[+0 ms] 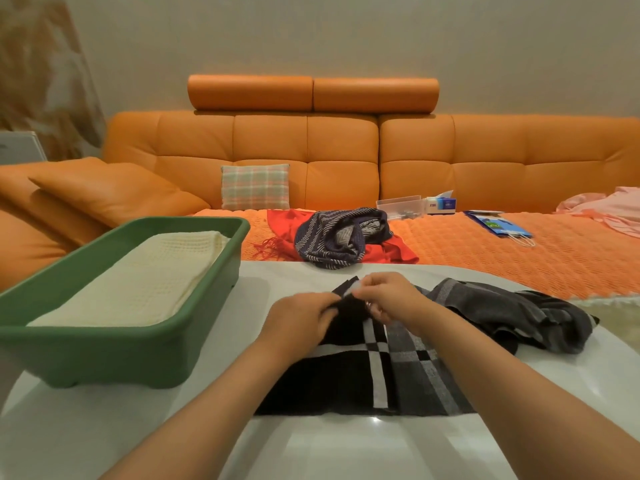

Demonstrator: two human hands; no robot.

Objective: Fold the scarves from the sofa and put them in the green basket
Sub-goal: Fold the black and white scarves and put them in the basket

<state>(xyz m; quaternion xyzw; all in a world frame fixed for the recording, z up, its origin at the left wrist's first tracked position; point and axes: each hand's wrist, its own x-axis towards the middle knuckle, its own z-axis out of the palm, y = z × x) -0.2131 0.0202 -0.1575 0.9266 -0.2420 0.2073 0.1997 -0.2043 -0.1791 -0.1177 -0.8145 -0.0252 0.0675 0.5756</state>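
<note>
Green plastic basket sits on the left of the white table. A cream scarf lies folded flat inside it, so one scarf looks done. Next along, the left hand and the right hand are close together at the top edge of a black and grey checked scarf on the table. The fingers of both hands are curled in and pinch that edge. I think this scarf is only just being folded, because the near part lies flat. Behind the hands, on the orange sofa, a dark striped scarf sits in a heap on top of a red scarf, and both need folding. Further right, the other end of the checked scarf is bunched up on the table
</note>
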